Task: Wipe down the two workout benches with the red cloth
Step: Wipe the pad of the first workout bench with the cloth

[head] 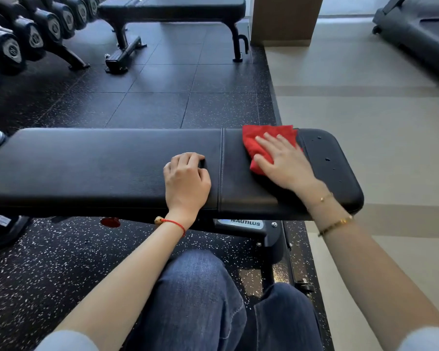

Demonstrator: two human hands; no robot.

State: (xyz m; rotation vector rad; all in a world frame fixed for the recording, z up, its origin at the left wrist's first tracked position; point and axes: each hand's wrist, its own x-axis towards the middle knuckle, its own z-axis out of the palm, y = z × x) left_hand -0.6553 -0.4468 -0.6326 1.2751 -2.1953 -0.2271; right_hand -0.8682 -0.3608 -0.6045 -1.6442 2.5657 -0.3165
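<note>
A black padded workout bench point(99, 160) runs left to right just in front of me. On its right seat pad lies the red cloth point(259, 140), and my right hand point(284, 160) presses flat on it with fingers spread. A few small droplets dot the pad's right end beyond the cloth. My left hand point(185, 178) rests on the bench's middle with curled fingers and holds nothing. A second black bench point(173, 7) stands farther back at the top centre.
A rack of black dumbbells point(23, 39) lines the upper left. A brown pillar point(287, 19) rises at the top right of the rubber floor, with a treadmill point(416, 31) on the pale floor beyond. My knees in jeans point(200, 295) are under the near bench.
</note>
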